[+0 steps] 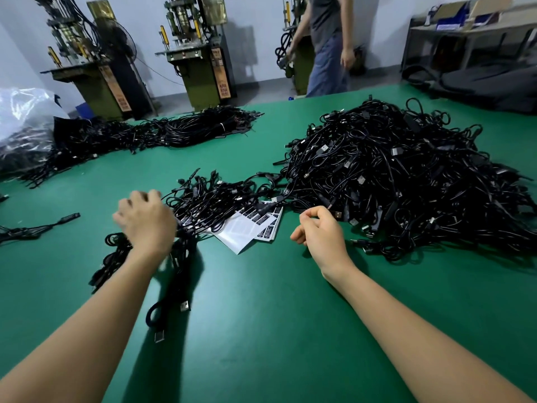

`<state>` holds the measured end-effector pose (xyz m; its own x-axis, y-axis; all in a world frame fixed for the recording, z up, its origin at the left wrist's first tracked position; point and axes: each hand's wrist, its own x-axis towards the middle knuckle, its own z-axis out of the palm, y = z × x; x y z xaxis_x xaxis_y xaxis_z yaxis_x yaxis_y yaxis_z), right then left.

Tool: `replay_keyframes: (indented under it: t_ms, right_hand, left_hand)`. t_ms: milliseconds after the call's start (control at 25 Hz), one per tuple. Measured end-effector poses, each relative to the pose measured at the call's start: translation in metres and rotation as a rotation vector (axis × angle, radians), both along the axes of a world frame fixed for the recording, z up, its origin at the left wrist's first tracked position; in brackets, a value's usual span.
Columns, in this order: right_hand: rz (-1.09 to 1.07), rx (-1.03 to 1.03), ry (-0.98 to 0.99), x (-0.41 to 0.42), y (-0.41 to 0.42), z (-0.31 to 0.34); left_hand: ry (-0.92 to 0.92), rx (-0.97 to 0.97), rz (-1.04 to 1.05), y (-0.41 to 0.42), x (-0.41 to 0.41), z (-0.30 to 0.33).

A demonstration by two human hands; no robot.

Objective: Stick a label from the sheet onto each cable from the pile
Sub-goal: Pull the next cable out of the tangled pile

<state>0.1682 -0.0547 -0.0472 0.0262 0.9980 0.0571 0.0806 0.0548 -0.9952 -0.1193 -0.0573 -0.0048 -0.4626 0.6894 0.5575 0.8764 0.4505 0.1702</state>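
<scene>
The left hand (145, 221) is curled down over a bunch of thin black USB cables (171, 257) and looks to be gripping them, though the hand is blurred and its fingertips are hidden, so the hold itself is a guess. The right hand (318, 228) is closed in a loose fist above the green worktop (261, 315), thumb against forefinger; whether it pinches a label is too small to tell.

Between the two hands lies the white sheet of small black labels (250, 226), half peeled, its far edge tucked under a small heap of black cables (215, 196). Just right of the sheet rises the large tangled pile of black cables (406, 175), with silver plug ends showing.

These cables should be light, limp and prone to snag on one another; taking one by its stiff plug or moulded body, then drawing it out slowly, seems safest. The labels are likely thin and tacky, best lifted by a corner.

Well beyond the sheet lie further bundles of black cable (186, 128) and a clear plastic bag (23, 112); a standing person (328, 45) and green machines (200, 65) are behind.
</scene>
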Motion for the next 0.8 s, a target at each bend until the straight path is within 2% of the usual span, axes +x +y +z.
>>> replay_keyframes:
  t_ms: [200, 280, 560, 680, 800]
  right_hand:
    - [0.005, 0.002, -0.017, 0.0, 0.0, -0.001]
    - [0.01, 0.004, -0.018, 0.0, 0.0, 0.0]
    - [0.012, 0.031, -0.019, 0.0, 0.0, 0.0]
    - [0.012, 0.029, -0.037, 0.0, -0.001, 0.002]
    - [0.008, 0.036, -0.047, 0.0, -0.002, 0.002]
  left_hand:
    - [0.247, -0.171, -0.397, 0.022, 0.085, -0.024]
    - [0.207, -0.2, -0.502, 0.03, 0.108, -0.035]
    - [-0.027, -0.263, -0.44, 0.05, 0.134, -0.031]
    - [0.023, -0.33, -0.424, 0.051, 0.141, -0.027]
    - [-0.104, -0.329, -0.453, 0.048, 0.145, -0.02]
